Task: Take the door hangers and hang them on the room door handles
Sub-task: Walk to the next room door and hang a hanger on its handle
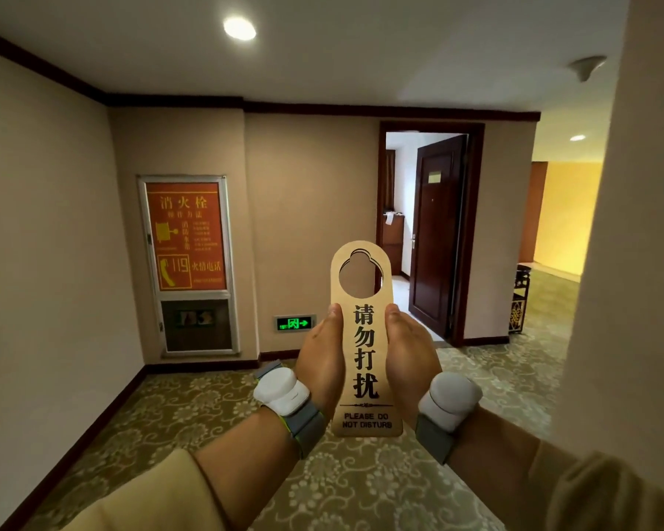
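Observation:
A gold door hanger [365, 339] with black Chinese characters and "PLEASE DO NOT DISTURB" stands upright in front of me, its round hook hole at the top. My left hand [321, 358] grips its left edge and my right hand [409, 358] grips its right edge. Both wrists wear white bands. Ahead to the right a dark wooden room door [436, 235] stands open inward, and its metal handle [413, 241] shows on the door's left edge, well beyond the hanger.
A hallway with patterned green carpet [215, 427] stretches ahead. A red fire hydrant cabinet [186, 262] is set in the far wall, with a green exit sign [294, 323] low beside it. A wall corner [629, 262] stands close on my right. The corridor continues right.

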`<state>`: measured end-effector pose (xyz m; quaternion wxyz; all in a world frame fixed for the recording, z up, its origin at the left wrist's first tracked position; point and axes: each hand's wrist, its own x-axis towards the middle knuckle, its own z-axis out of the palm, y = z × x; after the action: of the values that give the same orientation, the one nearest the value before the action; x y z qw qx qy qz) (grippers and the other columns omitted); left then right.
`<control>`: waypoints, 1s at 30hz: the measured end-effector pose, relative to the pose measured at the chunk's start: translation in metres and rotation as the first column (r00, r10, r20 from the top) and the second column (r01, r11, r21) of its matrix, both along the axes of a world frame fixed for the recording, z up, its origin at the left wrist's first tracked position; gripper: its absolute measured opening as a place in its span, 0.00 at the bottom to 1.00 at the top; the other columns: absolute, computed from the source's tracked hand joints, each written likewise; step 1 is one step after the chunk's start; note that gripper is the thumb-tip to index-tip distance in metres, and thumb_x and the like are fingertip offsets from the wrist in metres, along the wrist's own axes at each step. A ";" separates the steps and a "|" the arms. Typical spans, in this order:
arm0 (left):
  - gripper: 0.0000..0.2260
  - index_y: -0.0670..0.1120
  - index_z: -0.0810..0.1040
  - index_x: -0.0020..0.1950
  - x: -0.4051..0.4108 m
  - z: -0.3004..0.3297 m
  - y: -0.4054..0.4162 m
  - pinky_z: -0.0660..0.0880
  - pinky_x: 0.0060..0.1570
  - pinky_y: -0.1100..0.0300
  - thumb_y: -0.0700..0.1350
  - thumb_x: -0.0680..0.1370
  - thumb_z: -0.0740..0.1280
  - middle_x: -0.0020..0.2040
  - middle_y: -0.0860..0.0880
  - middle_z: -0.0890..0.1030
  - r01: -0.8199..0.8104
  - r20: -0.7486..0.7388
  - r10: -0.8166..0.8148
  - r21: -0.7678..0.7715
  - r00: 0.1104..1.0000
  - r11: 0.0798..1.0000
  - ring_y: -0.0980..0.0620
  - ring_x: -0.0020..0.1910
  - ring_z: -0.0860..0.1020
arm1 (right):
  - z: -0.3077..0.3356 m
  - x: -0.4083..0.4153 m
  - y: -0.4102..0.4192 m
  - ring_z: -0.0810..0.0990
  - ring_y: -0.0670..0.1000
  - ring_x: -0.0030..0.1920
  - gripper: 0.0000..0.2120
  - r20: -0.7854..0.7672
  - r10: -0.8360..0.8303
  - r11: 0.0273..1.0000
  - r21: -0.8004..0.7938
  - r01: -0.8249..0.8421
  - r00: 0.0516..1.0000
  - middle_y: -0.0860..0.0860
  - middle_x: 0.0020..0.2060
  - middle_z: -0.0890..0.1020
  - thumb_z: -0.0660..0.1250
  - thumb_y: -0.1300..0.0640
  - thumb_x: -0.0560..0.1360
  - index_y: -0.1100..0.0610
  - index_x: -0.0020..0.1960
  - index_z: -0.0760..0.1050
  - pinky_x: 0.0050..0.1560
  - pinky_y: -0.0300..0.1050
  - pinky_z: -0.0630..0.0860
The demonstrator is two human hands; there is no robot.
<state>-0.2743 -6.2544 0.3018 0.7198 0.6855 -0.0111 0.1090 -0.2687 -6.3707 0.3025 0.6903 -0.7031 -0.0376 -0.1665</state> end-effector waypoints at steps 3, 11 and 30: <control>0.21 0.50 0.81 0.45 0.082 -0.011 0.005 0.73 0.21 0.70 0.59 0.84 0.53 0.32 0.57 0.87 0.015 0.017 -0.015 0.020 1.000 1.000 0.58 0.29 0.84 | -0.008 0.079 0.002 0.82 0.41 0.27 0.19 -0.018 -0.008 1.000 0.005 0.008 1.000 0.47 0.32 0.84 0.53 0.47 0.82 0.53 0.43 0.78 0.22 0.30 0.72; 0.20 0.44 0.83 0.52 0.270 -0.018 -0.019 0.81 0.55 0.40 0.53 0.85 0.55 0.49 0.36 0.87 0.110 -0.015 -0.111 -0.027 0.994 0.994 0.34 0.51 0.84 | -0.027 0.282 -0.023 0.82 0.41 0.31 0.18 -0.032 -0.088 0.996 0.005 0.088 0.996 0.43 0.32 0.84 0.54 0.45 0.82 0.52 0.44 0.77 0.24 0.28 0.71; 0.17 0.42 0.81 0.46 0.788 -0.014 -0.194 0.82 0.45 0.43 0.52 0.83 0.59 0.43 0.40 0.87 0.347 0.030 -0.347 0.022 0.937 0.938 0.43 0.40 0.83 | -0.011 0.753 -0.190 0.81 0.62 0.48 0.20 0.011 -0.361 0.932 -0.038 0.361 0.932 0.62 0.47 0.83 0.53 0.50 0.83 0.63 0.50 0.76 0.54 0.59 0.77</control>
<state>0.5132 -6.4485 0.2874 0.7216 0.6769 -0.1447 -0.0081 0.4846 -6.5607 0.2918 0.6340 -0.7111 0.0878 -0.2910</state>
